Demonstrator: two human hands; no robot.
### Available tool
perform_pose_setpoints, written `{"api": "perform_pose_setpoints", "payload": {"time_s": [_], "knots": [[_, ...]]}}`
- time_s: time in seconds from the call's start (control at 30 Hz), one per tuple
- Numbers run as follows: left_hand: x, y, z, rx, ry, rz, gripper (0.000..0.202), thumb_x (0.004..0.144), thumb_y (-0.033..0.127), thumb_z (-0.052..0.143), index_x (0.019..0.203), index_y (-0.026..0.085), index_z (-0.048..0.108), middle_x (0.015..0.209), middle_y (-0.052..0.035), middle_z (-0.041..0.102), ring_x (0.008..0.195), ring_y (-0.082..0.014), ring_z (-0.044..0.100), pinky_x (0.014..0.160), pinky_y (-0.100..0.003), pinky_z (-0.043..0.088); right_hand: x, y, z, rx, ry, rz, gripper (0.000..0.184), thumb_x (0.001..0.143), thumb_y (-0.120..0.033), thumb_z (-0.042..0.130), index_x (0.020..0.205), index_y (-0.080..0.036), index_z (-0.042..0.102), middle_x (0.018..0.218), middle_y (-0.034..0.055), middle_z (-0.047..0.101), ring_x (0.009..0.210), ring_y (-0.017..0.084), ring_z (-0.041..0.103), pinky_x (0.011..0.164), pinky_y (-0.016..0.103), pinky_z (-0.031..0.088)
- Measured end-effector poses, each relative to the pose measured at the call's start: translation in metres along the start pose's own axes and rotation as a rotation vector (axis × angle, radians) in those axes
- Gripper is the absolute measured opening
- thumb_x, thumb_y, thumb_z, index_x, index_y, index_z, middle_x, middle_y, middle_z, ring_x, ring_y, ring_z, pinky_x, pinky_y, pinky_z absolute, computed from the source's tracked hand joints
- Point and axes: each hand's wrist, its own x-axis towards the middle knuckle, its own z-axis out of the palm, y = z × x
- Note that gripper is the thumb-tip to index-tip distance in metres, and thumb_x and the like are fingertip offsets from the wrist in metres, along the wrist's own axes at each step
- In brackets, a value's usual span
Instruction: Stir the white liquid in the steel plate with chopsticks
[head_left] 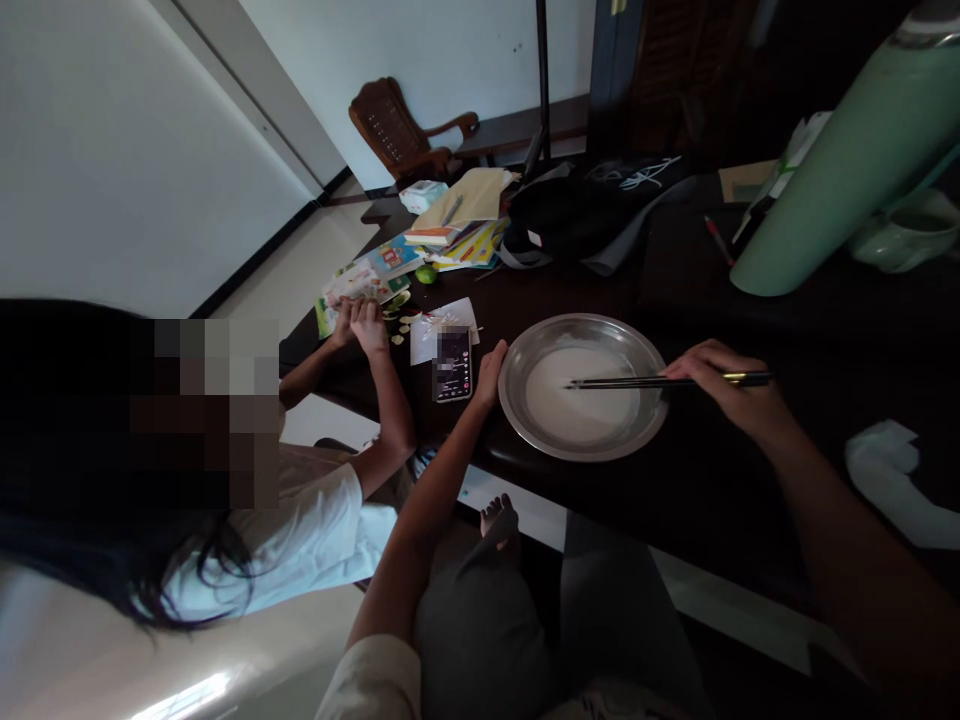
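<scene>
A wide, shallow metal basin stands on the dark table and holds a milky white liquid. My left hand steadies it by the left rim; the fingertips are partly hidden behind the edge. In my right hand is a pair of dark chopsticks with gold bands near the top. They reach leftward over the right rim, and their tips are in or just above the liquid near the basin's middle. Just left of my left hand lies a phone with its screen lit.
At left, another person's hands are together above leafy scraps and a paper sheet. Beyond are a green lime, stacked books and a black bag. A tall green flask, a mug and crumpled tissue lie right.
</scene>
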Motion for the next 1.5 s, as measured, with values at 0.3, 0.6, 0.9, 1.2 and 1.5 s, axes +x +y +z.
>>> {"api": "perform_pose_setpoints", "payload": {"time_s": [0.3,0.6,0.9,1.2,1.5], "knots": [[-0.0005,0.0007,0.0013,-0.002,0.003,-0.001,0.055,0.096,0.044,0.069,0.051,0.017,0.051,0.051,0.0045,0.045,0.053,-0.0092,0.036,0.055,-0.026,0.030,0.0024,0.0055,0.0005,0.011,-0.077,-0.039,0.037,0.090,-0.061,0.070,0.075,-0.028,0.081,0.086,0.0044,0.078,0.086,0.024,0.073,0.084,0.040,0.055],[0.0029,-0.0023,-0.0005,0.020,-0.008,-0.002,0.056,0.096,0.046,0.069,0.052,0.017,0.052,0.051,0.0041,0.045,0.054,-0.0097,0.037,0.056,-0.027,0.030,0.0017,0.0046,-0.0002,0.034,-0.084,-0.040,0.043,0.092,-0.063,0.067,0.073,-0.027,0.080,0.083,0.0048,0.078,0.085,0.023,0.071,0.085,0.040,0.055],[0.0010,-0.0012,0.0000,0.025,0.001,0.018,0.056,0.095,0.048,0.070,0.052,0.018,0.050,0.052,0.0045,0.044,0.055,-0.0100,0.037,0.057,-0.027,0.031,0.0012,0.0012,-0.0019,0.071,-0.060,-0.012,0.048,0.092,-0.064,0.065,0.067,-0.026,0.077,0.076,0.0047,0.075,0.077,0.021,0.070,0.081,0.038,0.056],[0.0027,-0.0022,-0.0018,0.040,-0.002,0.017,0.053,0.094,0.047,0.071,0.054,0.018,0.052,0.053,0.0047,0.046,0.056,-0.0102,0.037,0.057,-0.027,0.032,0.0009,0.0017,-0.0037,0.048,0.014,0.000,0.044,0.094,-0.058,0.066,0.066,-0.025,0.076,0.076,0.0045,0.075,0.078,0.021,0.070,0.083,0.039,0.054],[0.0023,-0.0028,-0.0011,0.008,0.021,-0.006,0.054,0.094,0.045,0.071,0.053,0.018,0.050,0.051,0.0050,0.045,0.054,-0.0100,0.036,0.057,-0.027,0.031,0.0017,0.0001,-0.0011,0.018,0.017,0.020,0.042,0.090,-0.062,0.068,0.068,-0.027,0.077,0.079,0.0036,0.076,0.082,0.023,0.071,0.084,0.040,0.054]]}}
